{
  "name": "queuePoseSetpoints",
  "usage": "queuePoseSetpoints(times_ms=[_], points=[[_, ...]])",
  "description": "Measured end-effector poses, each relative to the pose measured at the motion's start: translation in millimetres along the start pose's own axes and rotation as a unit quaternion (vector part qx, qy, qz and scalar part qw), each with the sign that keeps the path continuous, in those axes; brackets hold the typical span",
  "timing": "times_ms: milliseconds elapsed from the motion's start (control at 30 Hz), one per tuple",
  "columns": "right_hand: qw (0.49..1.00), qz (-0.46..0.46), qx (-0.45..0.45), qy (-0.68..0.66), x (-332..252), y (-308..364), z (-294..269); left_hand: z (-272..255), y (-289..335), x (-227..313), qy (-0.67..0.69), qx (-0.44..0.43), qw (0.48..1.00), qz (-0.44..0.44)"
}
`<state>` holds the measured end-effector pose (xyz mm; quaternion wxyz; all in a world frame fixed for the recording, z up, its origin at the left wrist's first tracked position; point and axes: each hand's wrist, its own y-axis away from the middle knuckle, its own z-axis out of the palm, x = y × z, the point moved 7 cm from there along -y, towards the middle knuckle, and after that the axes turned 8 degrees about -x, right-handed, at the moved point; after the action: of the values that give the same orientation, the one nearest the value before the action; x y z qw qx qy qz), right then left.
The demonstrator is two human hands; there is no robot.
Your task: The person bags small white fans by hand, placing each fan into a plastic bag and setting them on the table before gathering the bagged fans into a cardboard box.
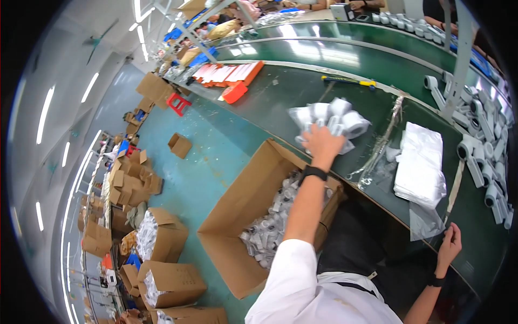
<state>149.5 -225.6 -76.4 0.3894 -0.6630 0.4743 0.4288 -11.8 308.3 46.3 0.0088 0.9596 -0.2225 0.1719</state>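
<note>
My left hand (325, 143) reaches over the green work surface and grips a clear plastic bag of white parts (337, 120), with rounded ends showing through the film. At the right, near the table's front edge, my right hand (449, 245) has its fingers pinched together at the corner of a thin clear plastic bag (426, 222). That bag hangs out from under a stack of flat white bags (420, 164). Below my left forearm stands an open cardboard box (234, 216), partly filled with bagged white parts (267, 232).
Loose white parts with round heads and handles (485, 151) pile up at the right. A yellow-and-black tool (348, 81), an orange tape roll (234, 93) and orange trays (253, 73) lie farther back. Cartons (172, 283) and a red stool (178, 103) stand on the floor. A metal post (459, 65) rises at right.
</note>
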Motion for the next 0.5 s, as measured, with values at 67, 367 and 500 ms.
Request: queuePoseSetpoints(times_ms=[67, 367, 500], points=[[1.0, 0.001, 0.005, 0.001, -6, 1, -1, -19, 8, -22, -0.009, 0.056, 0.998, 0.016], [1.0, 0.001, 0.001, 0.026, -6, 0, -2, -101, 99, -228, -0.035, 0.182, 0.974, -0.13], [0.998, -0.023, 0.004, 0.05, -5, -2, -4, -87, 168, -324, -0.09, 0.132, 0.943, -0.293]])
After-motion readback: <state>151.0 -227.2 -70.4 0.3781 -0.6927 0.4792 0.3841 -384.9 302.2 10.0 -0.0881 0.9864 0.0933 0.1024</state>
